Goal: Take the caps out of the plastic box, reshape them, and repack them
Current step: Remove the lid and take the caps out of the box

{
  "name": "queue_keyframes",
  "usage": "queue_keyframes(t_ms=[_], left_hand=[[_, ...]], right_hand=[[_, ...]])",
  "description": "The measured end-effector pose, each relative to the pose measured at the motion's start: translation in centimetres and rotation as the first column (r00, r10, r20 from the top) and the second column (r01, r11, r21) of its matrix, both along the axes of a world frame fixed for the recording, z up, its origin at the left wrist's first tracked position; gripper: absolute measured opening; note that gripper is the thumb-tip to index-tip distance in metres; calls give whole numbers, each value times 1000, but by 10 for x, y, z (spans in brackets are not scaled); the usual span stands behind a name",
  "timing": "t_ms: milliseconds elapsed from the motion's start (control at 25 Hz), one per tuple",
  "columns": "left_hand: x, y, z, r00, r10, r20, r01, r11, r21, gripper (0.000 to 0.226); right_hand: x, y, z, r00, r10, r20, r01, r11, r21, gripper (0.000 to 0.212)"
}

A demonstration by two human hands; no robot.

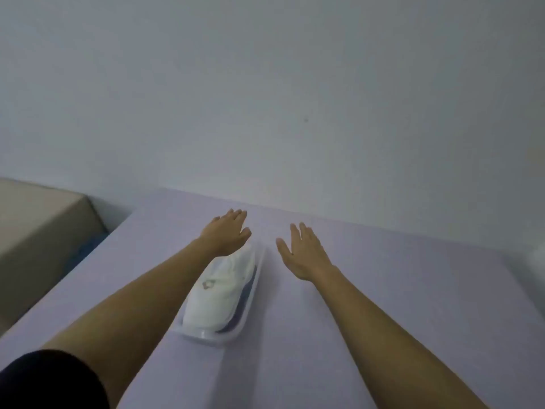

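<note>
A clear plastic box [250,312] lies on the lilac table, long side running away from me. A white cap [219,290] with a small emblem fills it, and a dark cap edge [241,302] shows under it on the right. My left hand [225,236] hovers flat over the box's far end, fingers apart, holding nothing. To the right of the box, my right hand [305,253] is spread flat above the table, apart from the box and also empty.
The lilac table [383,290] ends at a plain white wall [265,98]. A beige block [35,231] stands past the table's left edge, with something blue [88,246] in the gap. A pale blurred object [538,261] sits at the right border.
</note>
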State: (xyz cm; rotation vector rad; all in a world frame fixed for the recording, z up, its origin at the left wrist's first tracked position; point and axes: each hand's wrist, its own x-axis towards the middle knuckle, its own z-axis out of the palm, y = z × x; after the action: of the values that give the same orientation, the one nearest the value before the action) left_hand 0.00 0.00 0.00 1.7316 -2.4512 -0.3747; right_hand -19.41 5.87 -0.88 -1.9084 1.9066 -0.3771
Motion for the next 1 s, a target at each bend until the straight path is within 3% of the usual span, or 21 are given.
queue_keyframes(t_ms=[160,360,520,600,720,1000], left_hand=[[75,27,-67,992,124,-1,-121,975,188,58],[135,48,-129,917,385,-109,-320,869,378,68],[147,61,-152,710,653,-264,-377,668,641,78],[143,63,-154,567,740,-362,-346,613,710,66],[126,67,-155,515,741,-431,-322,633,704,52],[23,79,-152,536,692,-484,-197,660,725,55]], right_hand=[[46,15,-69,994,4,113,-27,978,206,79],[94,37,-137,907,-222,357,108,944,313,93],[120,47,-158,730,-470,496,179,832,526,95],[122,46,-161,700,-500,510,191,819,541,81],[106,45,-162,702,-496,511,229,836,498,73],[3,79,-155,637,-585,502,368,803,469,72]])
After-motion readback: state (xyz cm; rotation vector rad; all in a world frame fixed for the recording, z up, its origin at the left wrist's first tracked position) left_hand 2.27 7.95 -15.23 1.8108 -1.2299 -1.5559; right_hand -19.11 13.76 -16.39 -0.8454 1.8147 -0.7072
